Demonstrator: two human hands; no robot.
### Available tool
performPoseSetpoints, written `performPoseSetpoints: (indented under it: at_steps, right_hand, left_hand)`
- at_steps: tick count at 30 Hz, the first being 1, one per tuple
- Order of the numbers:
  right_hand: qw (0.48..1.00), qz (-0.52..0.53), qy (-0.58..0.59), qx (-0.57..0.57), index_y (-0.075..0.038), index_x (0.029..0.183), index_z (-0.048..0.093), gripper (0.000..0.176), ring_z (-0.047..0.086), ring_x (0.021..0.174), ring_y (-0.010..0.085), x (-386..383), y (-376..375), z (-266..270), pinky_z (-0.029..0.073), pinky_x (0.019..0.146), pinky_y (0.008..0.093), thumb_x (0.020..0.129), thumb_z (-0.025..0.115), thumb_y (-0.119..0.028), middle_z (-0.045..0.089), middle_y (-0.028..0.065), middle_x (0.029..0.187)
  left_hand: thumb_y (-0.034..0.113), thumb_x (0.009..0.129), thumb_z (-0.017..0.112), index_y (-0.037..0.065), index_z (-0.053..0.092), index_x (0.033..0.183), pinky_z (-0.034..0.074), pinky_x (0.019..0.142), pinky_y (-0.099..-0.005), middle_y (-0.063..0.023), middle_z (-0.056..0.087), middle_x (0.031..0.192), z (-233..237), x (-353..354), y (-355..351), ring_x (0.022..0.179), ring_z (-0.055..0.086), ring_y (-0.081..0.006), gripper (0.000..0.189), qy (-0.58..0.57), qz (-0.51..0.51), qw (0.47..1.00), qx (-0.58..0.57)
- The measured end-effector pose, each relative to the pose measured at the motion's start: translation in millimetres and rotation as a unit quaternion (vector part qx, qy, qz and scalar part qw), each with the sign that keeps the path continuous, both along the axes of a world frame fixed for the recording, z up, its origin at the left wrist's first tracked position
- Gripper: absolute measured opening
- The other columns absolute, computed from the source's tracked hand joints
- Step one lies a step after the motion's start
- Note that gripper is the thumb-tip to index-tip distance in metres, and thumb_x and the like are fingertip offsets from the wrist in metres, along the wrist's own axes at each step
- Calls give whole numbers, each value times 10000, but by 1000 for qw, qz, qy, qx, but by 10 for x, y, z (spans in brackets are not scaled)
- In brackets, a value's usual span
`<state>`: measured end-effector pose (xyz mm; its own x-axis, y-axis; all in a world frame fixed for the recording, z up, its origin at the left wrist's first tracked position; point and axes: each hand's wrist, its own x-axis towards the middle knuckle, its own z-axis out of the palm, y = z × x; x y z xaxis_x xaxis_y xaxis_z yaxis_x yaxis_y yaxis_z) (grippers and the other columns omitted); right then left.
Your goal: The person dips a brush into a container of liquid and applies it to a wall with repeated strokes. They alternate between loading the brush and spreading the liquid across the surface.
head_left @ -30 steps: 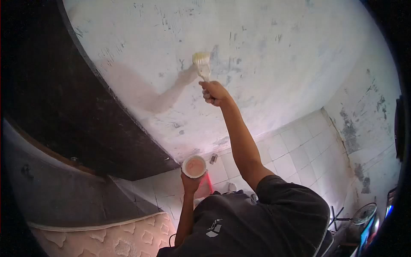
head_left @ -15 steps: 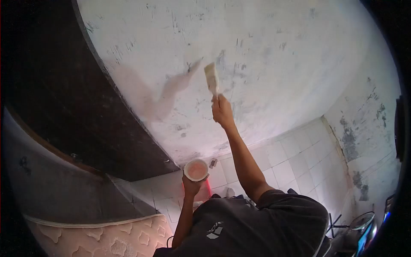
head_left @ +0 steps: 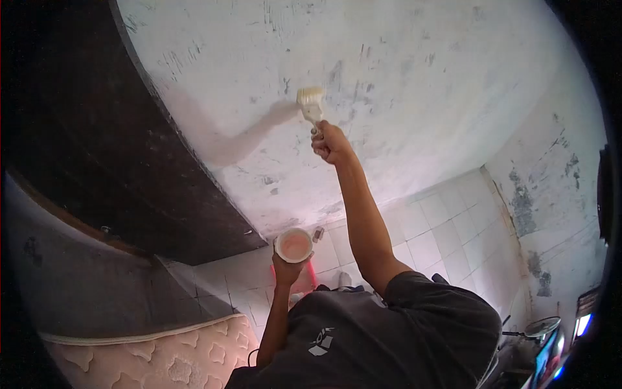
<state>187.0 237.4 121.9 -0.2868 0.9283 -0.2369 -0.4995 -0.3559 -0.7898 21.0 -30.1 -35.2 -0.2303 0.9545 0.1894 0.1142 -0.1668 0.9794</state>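
My right hand (head_left: 332,142) is closed around the handle of a wide paintbrush (head_left: 311,107) with pale bristles. The bristles are at the white wall (head_left: 414,123), which is marked with grey patches and scrapes; whether they press on it is hard to tell. Lower down, my left hand (head_left: 288,267) grips a small white tub (head_left: 293,245) from below and the side. Pinkish liquid shows inside the tub, which stays close to my body, well below the brush.
To the left stands a large dark panel (head_left: 97,129). A pink patterned mattress (head_left: 155,353) lies at the lower left. White floor tiles (head_left: 427,220) meet the wall. A small box-like object (head_left: 318,234) sits beyond the tub, and a round-topped item (head_left: 543,327) is at the lower right.
The brush has moved left and turned so its broad face shows, with its bristles now nearer its shadow on the wall. My left hand still holds the tub.
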Motion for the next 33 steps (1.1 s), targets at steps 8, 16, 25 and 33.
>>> performPoseSetpoints:
  at_steps: [8, 16, 25, 33]
  right_hand:
    - [993, 13, -4, -119, -157, 700, 368, 257, 238, 387, 50, 46, -286, -1052, 174, 333, 221, 943, 399, -235, 305, -61, 532]
    - [998, -12, -66, 0, -131, 675, 370, 274, 273, 384, 83, 81, -195, -416, 202, 336, 245, 925, 412, -236, 318, -34, 525]
    - [995, -1, -65, 70, -145, 682, 348, 229, 252, 405, 52, 40, 71, 974, 197, 327, 217, 899, 397, -200, 322, -45, 555]
    - [982, 3, -21, 190, -111, 706, 348, 215, 228, 411, 45, 128, 59, 1720, 158, 312, 195, 902, 376, -193, 298, -48, 567]
  left_hand:
    - [92, 598, 868, 8, 552, 1109, 494, 866, -347, -96, 634, 1060, -63, -77, -6, 969, 615, -210, 607, -7, -19, 1000, 7]
    - [118, 590, 889, 17, 542, 1114, 494, 856, -353, -105, 632, 1052, -85, -135, -22, 965, 608, -217, 636, -27, -19, 999, -4]
    - [110, 598, 883, 5, 551, 1120, 497, 859, -357, -107, 638, 1050, -55, -111, 31, 963, 611, -214, 627, -9, -24, 1000, 13]
    - [116, 592, 888, 13, 548, 1114, 497, 861, -363, -109, 634, 1060, -19, -96, -86, 966, 609, -215, 632, -20, -11, 1000, 1]
